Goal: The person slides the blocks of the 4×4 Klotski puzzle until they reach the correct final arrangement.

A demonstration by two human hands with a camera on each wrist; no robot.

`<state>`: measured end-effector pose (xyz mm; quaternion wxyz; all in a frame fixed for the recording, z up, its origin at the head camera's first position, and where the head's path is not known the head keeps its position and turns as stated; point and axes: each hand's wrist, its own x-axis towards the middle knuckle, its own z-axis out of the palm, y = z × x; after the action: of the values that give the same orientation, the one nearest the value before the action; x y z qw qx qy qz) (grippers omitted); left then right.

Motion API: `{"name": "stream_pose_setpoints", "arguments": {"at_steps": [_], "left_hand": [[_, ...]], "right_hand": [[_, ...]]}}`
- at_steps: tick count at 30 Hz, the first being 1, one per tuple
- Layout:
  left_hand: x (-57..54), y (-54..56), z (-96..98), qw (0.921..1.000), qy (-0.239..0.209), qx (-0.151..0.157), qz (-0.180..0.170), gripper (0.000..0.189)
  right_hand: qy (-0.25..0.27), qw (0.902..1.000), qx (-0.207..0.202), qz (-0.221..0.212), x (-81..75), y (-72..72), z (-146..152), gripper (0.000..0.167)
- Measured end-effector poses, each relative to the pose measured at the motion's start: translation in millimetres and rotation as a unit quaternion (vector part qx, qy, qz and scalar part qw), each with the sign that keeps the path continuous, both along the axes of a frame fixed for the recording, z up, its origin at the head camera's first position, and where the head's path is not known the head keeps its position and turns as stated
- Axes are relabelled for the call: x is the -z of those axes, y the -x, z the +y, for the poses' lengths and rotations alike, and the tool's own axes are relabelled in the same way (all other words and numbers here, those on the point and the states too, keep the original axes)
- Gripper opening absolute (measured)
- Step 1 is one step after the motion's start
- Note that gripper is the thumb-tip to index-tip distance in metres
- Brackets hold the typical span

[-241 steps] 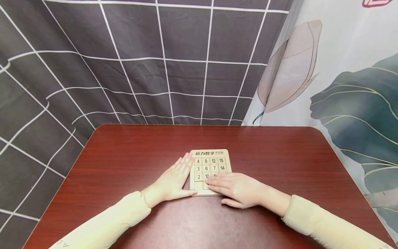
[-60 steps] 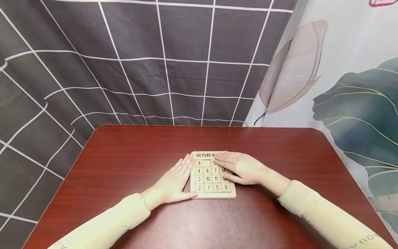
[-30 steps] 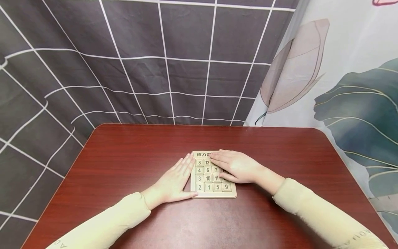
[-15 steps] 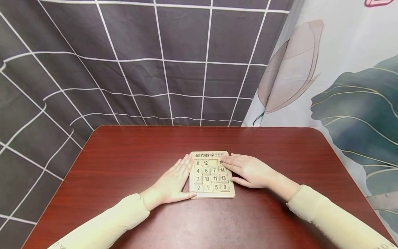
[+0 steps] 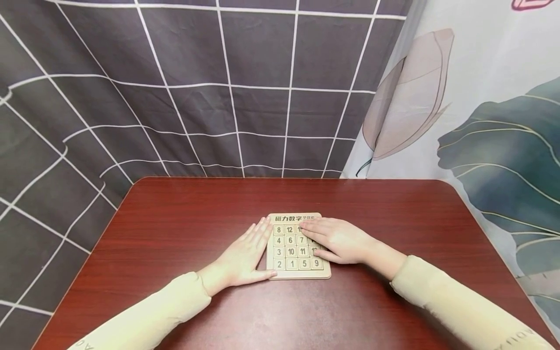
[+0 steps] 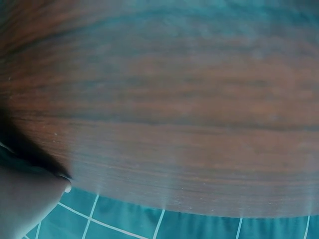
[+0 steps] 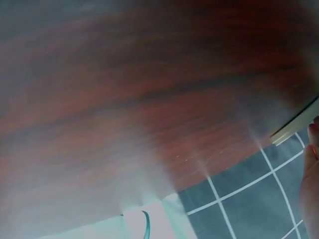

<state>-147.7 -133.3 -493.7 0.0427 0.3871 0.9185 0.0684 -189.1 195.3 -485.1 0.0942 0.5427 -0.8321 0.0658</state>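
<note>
A pale number sliding puzzle (image 5: 292,273) lies flat on the table in the head view, printed characters along its top. My left hand (image 5: 242,253) rests along its left edge, fingers straight, thumb on the lower left corner. My right hand (image 5: 343,239) reaches over the upper right part with fingers extended, fingertips on the 15 tile (image 5: 299,229). Its thumb lies by the 13 tile (image 5: 313,252). The top right slot is hidden beneath this hand. In the right wrist view, a board edge (image 7: 296,124) shows beside the fingers (image 7: 310,174).
The reddish-brown wooden table (image 5: 197,204) spreads around the puzzle. Behind it hangs a dark grid-patterned curtain (image 5: 262,112). A white leaf-printed curtain (image 5: 481,63) is at the right.
Over the last half second, my right hand has moved left and the 15 tile has slid left beside the 12. Earlier the 12 also slid left. My left hand stays in place.
</note>
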Motion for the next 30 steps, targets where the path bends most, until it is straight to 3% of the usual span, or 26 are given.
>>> {"name": "stream_pose_setpoints", "arguments": {"at_steps": [12,17,30], "left_hand": [[0.6,-0.5,1.8,0.9999,0.007,0.006,0.009,0.11],[-0.3,0.0,1.7,0.9999,0.008,0.005,0.006,0.111],[-1.0,2.1,0.8,0.9999,0.011,0.005,0.007,0.112]], "right_hand": [[0.016,0.9998,0.012,-0.002,-1.7,-14.7,25,0.06],[0.029,0.9995,-0.009,0.006,2.6,-20.1,31,0.058],[0.021,0.9989,-0.011,0.041,6.4,-9.8,26,0.054]]}}
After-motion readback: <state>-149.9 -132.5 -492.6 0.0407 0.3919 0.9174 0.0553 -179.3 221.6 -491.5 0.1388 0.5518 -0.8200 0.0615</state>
